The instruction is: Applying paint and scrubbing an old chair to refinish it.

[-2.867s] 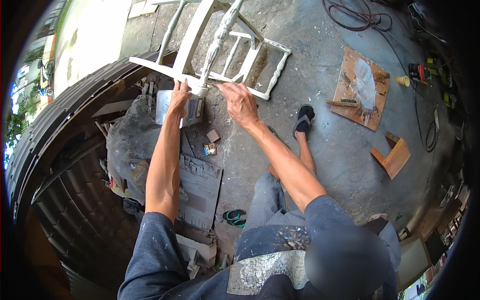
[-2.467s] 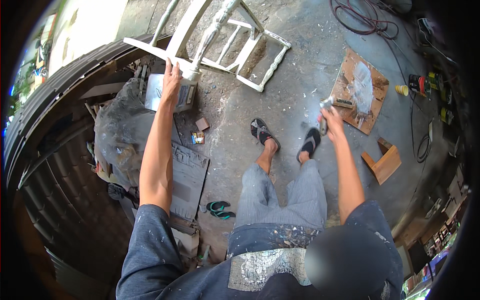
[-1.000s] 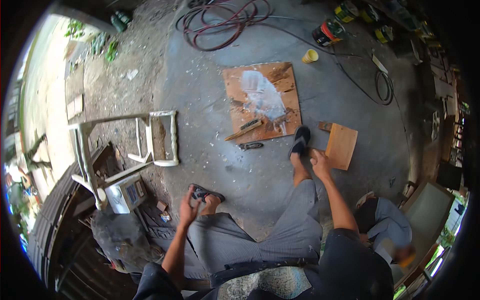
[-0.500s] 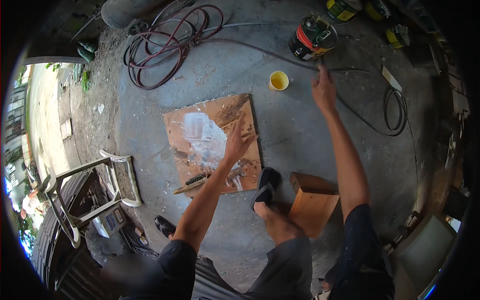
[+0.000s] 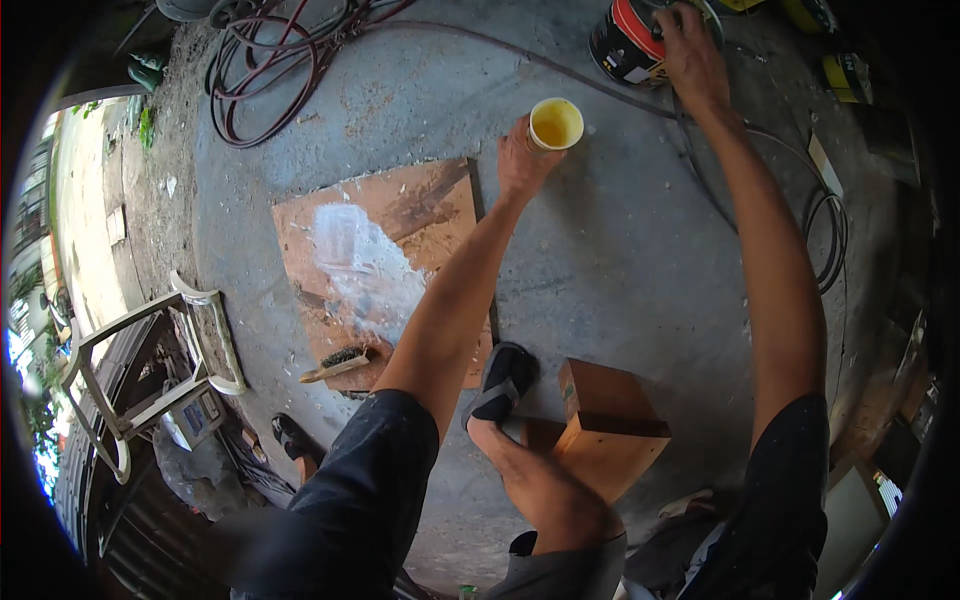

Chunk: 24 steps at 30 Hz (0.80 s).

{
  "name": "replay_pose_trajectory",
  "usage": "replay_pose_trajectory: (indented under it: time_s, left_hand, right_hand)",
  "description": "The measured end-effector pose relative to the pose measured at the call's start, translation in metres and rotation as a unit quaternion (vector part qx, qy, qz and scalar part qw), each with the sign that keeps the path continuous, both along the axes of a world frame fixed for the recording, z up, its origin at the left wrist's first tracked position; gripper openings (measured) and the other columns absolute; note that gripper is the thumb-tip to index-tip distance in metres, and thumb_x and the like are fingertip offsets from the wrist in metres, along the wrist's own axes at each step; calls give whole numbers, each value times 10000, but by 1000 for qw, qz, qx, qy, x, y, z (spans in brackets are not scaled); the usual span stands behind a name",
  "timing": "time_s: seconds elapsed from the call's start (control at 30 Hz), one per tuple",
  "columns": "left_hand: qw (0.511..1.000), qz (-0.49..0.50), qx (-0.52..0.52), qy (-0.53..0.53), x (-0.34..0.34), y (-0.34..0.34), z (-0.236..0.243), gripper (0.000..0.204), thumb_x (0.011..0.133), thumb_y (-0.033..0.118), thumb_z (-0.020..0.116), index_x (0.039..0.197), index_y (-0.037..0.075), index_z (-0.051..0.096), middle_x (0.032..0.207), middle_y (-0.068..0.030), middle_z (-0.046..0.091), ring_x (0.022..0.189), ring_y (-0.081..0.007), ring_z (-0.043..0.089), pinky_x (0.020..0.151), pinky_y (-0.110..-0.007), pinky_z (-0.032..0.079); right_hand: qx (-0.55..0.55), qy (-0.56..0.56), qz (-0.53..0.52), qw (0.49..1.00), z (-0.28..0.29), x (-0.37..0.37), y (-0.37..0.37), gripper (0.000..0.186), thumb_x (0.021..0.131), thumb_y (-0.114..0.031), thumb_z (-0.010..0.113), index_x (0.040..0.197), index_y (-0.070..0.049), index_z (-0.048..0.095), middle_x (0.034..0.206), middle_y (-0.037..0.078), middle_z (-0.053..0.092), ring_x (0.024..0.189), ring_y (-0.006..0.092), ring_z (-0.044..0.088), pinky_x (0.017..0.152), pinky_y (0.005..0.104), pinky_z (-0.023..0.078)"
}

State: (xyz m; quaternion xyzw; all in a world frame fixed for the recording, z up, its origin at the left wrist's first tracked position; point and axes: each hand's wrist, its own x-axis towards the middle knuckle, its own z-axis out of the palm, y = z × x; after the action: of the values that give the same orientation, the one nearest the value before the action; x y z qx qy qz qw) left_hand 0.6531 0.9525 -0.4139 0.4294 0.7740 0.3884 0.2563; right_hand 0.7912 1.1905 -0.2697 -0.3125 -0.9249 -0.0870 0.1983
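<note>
Gripping yellow cup (image 5: 573, 121); black-red can (image 5: 632, 45) partly cut off.

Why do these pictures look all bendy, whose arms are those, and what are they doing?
There's no robot here: the arms belong to a person. All the pictures come from one wide fisheye camera on that person's head, looking down, so straight edges curve.

The left hand holds a round yellow cup with something yellow inside. The right hand is at the top of a round black-and-red tin.

On the grey, speckled floor lies a flat brown wooden board smeared white, with a dark-bristled wooden brush on it.
</note>
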Motion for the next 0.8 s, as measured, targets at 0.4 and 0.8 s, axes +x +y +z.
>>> replay_pose_trajectory:
  time_s: [0.4,0.8]
  left_hand:
    - [1000,6,24,-19,-43,-138,180,725,654,102,792,1300,32,469,1217,-178,560,1159,-372,505,1011,-451,370]
    - [993,77,93,16,-165,-347,370,660,634,90,781,1245,31,540,1192,-156,592,1095,-385,518,971,-437,407]
  right_hand:
    - [-561,451,-155,677,239,-25,-254,238,973,-202,594,1054,21,603,880,77,651,757,129,659,705,260,542]
    - [-542,112,28,833,326,-202,-464,155,885,-111,662,990,2,639,865,148,645,760,229,649,707,345,505]
